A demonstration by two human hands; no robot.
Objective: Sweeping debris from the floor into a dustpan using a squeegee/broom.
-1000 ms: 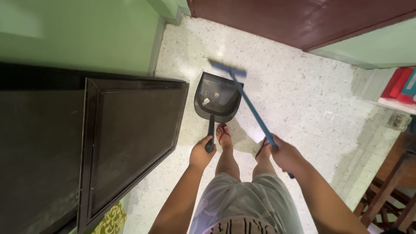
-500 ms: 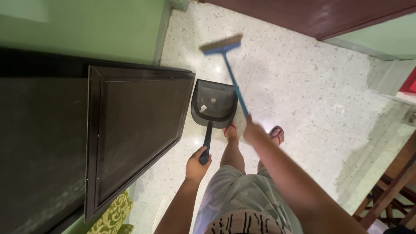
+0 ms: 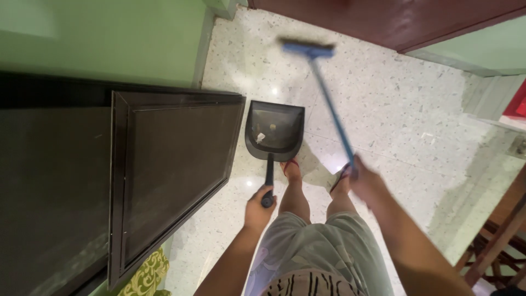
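My left hand (image 3: 258,209) grips the handle of a black dustpan (image 3: 274,131) that rests on the speckled floor in front of my feet. A few scraps of litter lie inside the pan. My right hand (image 3: 366,183) holds the long blue handle of a broom (image 3: 329,104). The broom's blue head (image 3: 307,49) is blurred and sits on the floor beyond the pan, off to its right and apart from it.
A dark cabinet (image 3: 164,164) stands against the green wall (image 3: 109,38) on my left, close beside the dustpan. A dark red door (image 3: 383,19) lies ahead. A white shelf unit (image 3: 493,98) and wooden furniture legs (image 3: 493,246) are on the right.
The broom head has swung from left of the pan's far edge over to the right. My right hand has dropped back toward my right leg. The dustpan has stayed nearly in place.
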